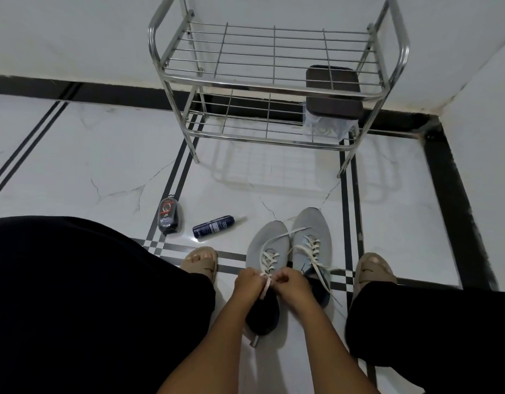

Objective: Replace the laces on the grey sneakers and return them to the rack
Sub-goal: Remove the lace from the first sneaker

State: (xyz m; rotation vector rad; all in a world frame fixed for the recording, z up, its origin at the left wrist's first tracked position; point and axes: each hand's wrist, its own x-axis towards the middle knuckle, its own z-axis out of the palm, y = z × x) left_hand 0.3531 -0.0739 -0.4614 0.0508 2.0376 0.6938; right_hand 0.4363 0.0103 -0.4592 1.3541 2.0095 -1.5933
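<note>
Two hands [250,282] [288,281] are pinched on the lace [267,280] at lower centre — even tension should be kept before knotting.

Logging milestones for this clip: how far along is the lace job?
Done: both grey sneakers show white laces threaded; the right sneaker lies laced but untied, ends loose on the floor. In hand: the left hand and right hand pinch the lace ends at the top of the left sneaker. Left: finish tying, then set both on the rack, whose top shelf looks bare.
</note>
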